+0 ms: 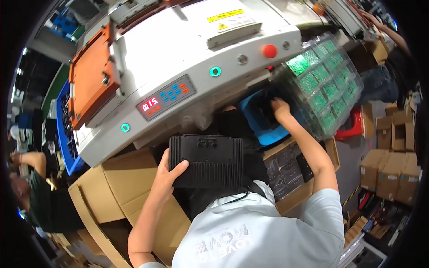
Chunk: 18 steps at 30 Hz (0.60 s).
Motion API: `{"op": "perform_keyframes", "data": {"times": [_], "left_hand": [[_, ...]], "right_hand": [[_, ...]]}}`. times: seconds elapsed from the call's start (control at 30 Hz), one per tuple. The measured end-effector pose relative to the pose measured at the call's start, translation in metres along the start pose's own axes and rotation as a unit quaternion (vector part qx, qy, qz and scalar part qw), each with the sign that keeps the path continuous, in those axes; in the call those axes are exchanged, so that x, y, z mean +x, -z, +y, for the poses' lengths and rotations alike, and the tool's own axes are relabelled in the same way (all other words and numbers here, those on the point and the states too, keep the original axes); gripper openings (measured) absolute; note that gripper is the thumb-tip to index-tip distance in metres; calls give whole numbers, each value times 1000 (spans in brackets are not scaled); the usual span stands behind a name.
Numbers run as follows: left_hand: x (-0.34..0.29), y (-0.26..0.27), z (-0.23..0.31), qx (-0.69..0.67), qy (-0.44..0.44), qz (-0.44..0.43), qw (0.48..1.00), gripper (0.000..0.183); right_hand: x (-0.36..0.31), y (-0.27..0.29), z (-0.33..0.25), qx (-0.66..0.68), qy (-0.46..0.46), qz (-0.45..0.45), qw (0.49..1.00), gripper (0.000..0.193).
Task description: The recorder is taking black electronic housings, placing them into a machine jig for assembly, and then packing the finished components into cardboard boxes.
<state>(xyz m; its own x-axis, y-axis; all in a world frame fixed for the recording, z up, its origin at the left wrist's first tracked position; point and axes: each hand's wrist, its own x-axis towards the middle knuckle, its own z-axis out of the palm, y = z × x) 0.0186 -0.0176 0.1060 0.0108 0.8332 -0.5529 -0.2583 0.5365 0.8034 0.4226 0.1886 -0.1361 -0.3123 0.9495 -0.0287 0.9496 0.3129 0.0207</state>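
Single head-worn fisheye view, looking steeply down, close over torso and machine [187, 76], edges bending

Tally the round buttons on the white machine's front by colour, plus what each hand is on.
Red round button: 1
Teal ring buttons: 2, the other lower left
Silver buttons: 2
Left hand on black ribbed housing: 1
Right hand in blue bin: 1
Total: 7

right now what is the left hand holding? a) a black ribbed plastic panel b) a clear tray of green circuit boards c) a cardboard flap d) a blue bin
a: the left hand grips the left edge of the black ribbed panel above the cardboard box, while the right hand reaches into the blue bin beside the clear tray of green circuit boards.
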Motion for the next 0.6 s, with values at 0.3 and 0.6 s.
{"op": "perform_keyframes", "data": {"times": [0.3,0.6], "left_hand": [[-6,-2,1,33,-55,-10,998,58],[-23,-2,3,119,-140,-5,983,44]], "right_hand": [[-76,219,-192,606,4,69,792,15],[-94,201,-241,441,117,263,850,19]]}}
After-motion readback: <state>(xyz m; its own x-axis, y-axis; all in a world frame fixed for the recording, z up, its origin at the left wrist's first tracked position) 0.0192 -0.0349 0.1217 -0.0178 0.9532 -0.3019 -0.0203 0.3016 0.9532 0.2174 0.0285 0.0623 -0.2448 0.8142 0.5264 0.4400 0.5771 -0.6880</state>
